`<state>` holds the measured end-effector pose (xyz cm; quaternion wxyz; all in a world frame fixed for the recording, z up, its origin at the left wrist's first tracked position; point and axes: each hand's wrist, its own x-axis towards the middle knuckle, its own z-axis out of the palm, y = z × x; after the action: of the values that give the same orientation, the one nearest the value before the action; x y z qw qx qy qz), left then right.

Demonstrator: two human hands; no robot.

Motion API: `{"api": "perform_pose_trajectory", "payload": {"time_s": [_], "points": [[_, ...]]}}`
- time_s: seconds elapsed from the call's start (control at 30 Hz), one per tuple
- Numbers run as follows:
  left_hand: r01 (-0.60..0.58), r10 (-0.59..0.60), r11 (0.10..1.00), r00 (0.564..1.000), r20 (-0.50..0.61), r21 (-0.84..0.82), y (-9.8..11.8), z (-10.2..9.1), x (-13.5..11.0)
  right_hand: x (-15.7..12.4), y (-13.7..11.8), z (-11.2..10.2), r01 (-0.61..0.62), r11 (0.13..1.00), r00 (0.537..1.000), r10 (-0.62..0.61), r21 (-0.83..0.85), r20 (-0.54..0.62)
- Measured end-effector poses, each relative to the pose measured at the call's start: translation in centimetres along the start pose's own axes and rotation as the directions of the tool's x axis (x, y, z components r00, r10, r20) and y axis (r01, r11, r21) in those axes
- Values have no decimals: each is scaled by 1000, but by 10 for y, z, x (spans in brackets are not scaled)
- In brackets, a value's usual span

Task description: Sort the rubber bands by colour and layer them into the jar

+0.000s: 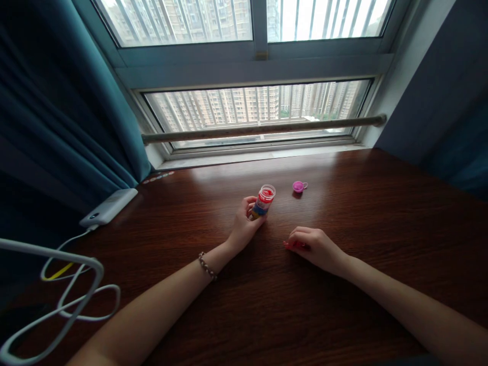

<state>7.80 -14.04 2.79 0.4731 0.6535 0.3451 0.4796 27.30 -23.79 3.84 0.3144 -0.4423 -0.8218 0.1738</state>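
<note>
My left hand [244, 223] is wrapped round a small clear jar [264, 201] with red, blue and yellow contents, held tilted on the dark wooden table [343, 305]. The jar's mouth is uncovered. A small pink lid [298, 186] lies on the table just right of the jar, apart from both hands. My right hand [312, 246] rests on the table to the right of the left hand, fingers curled, with a bit of red at the fingertips; I cannot make out whether it holds something.
A white power bank [109, 207] lies at the table's left edge with white cables [72, 295] looping off it. A teal curtain [57, 117] hangs at left. A window [259, 109] with a rail runs behind the table.
</note>
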Motion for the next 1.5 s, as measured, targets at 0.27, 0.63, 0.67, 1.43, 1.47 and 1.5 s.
{"api": "perform_pose_trajectory", "payload": {"time_s": [0.27, 0.63, 0.67, 1.43, 1.47, 1.5], "points": [[-16, 16, 1000, 1000, -12, 17, -1, 0, 0, -2, -5, -19, -182, 978, 981, 188, -97, 50], [-45, 45, 998, 999, 4, 34, 1, 1, 0, -4, -11, -14, -212, 962, 966, 232, -172, 109], [-48, 47, 998, 999, 5, 36, 0, 1, 0, -4, -12, -15, -213, 958, 963, 239, -190, 124], [-79, 79, 996, 997, 13, 46, -2, 1, 0, 4, -11, 10, -269, 963, 963, 269, 3, 3], [-80, 79, 996, 997, 15, 48, -2, 1, 0, 5, -11, 11, -282, 959, 959, 282, 4, 3], [-79, 79, 996, 997, 19, 49, -2, 1, 0, 6, -11, 13, -286, 958, 958, 286, 3, 4]]}}
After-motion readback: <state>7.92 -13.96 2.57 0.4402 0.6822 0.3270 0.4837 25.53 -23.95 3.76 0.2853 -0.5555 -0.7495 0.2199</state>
